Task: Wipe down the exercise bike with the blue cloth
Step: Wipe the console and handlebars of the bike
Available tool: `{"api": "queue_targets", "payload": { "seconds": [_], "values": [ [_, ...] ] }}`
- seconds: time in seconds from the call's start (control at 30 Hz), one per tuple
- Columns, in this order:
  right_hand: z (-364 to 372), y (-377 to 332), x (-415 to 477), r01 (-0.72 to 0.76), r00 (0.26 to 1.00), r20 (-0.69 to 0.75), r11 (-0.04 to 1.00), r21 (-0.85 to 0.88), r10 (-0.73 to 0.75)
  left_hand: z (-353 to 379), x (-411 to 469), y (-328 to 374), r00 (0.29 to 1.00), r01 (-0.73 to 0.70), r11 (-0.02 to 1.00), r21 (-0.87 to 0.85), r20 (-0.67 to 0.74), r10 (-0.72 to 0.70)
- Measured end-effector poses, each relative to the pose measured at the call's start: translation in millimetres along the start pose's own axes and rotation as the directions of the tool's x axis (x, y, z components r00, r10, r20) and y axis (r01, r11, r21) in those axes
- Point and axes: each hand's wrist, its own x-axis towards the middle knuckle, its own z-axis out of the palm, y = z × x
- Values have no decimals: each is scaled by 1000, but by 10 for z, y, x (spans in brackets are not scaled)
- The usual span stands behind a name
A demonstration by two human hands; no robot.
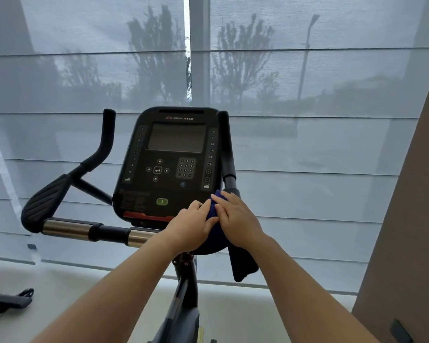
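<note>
- Both hands meet at the near right corner of the console (168, 169). The left hand (191, 227) curls its fingers round the blue cloth (211, 212) and grips it. The right hand (238, 219) lies on top, fingers fairly straight, pressing it down.
- Sheer window blinds (319, 149) fill the far side, with trees showing dimly through them.
- Star Trac exercise bike (185, 283) stands in the middle, its frame running down between the forearms.
- Black console tilts toward the viewer, its screen dark.
- Chrome-banded handlebar (65, 229) runs left of the hands.
- Bunched blue cloth shows only between the two hands, against the console's edge.
- Green button (162, 201) sits just left of the hands.
</note>
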Motion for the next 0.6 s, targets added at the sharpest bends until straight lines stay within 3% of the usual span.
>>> {"api": "queue_targets", "payload": {
  "seconds": [0.3,0.4,0.5,0.6],
  "values": [
    [-87,-135,-258,-10,999,47,1000,-17,10,-79,-279,-59,998,-69,987,144,0,70],
    [-193,-169,-357,25,996,91,997,-72,-19,-168,-376,-110,989,-143,975,170,73,133],
    [-176,-288,-471,112,983,163,975,-193,-81,-368,-507,-292,979,-167,964,209,147,137],
    [89,-536,-504,246,948,290,886,-392,-135,-549,-689,-661,986,-142,932,335,131,103]
  ]
}}
